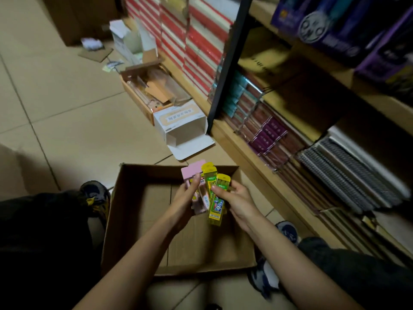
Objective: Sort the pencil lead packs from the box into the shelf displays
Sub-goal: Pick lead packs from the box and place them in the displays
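Shelving of pale wood with a black metal upright (263,151) fills the right side, its lower tier packed with spiral-bound notebooks (355,175) and maroon slim packs (270,137), its upper tier with purple printed boxes (348,30). Beige tiled floor (55,104) spreads to the left, littered along the shelf foot with an open white carton lying on its side (183,128) and a tan cardboard tray of loose packaging scraps (152,90). Between the person's dark-trousered knees sits a brown corrugated cardboard box (134,220), flaps open, its visible bottom bare. Above that box both hands meet. The left hand (185,198) curls its fingers around pink flat pencil lead packs (194,175), thumb pressed on their front. The right hand (239,198) pinches yellow translucent pencil lead packs (216,206), fingers closed on their edges, fanned just beside the pink ones.
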Demonstrator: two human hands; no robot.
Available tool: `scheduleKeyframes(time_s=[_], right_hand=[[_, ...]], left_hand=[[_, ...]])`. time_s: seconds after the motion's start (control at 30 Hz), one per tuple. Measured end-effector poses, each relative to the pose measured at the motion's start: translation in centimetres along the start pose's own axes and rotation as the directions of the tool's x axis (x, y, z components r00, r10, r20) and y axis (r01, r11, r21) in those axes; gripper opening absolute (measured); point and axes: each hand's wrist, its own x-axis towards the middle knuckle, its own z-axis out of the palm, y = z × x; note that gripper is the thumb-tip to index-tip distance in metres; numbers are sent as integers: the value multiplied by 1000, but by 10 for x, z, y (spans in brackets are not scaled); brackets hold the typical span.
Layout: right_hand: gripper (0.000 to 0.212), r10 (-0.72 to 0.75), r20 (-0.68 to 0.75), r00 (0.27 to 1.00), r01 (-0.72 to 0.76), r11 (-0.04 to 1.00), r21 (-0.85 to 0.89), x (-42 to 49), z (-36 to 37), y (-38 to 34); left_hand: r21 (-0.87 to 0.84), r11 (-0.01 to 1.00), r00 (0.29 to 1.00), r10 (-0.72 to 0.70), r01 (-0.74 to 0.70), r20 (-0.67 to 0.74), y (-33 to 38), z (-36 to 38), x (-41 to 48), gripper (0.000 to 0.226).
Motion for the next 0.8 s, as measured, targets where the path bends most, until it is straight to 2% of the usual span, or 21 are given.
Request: scheduleKeyframes(time_s=[0.13, 0.33, 0.47, 0.6, 0.7, 0.8], right_hand=[[29, -61, -38, 997, 60, 998, -7, -25, 1, -25], [13, -171, -81, 982, 161, 980, -121, -53, -4, -61], [4, -273, -57, 960, 258, 947, -190, -71, -17, -103], [13, -324, 20, 946, 317, 912, -259, -92, -34, -148], [20, -330, 28, 944, 328, 917, -227, -105, -46, -180], [19, -353, -9, 936, 342, 912, -229, -117, -61, -212]], left_hand=[[58, 994, 995, 94, -94, 14, 21, 30, -15, 38], [64, 982, 984, 176, -176, 0, 49, 67, -31, 32], [29, 973, 971, 226, -228, 81, 75, 98, -36, 34], [23, 953, 948, 298, -303, 109, 104, 132, -37, 27], [63, 932, 925, 345, -358, 157, 127, 160, -40, 20], [109, 911, 903, 368, -398, 222, 149, 185, -44, 28]])
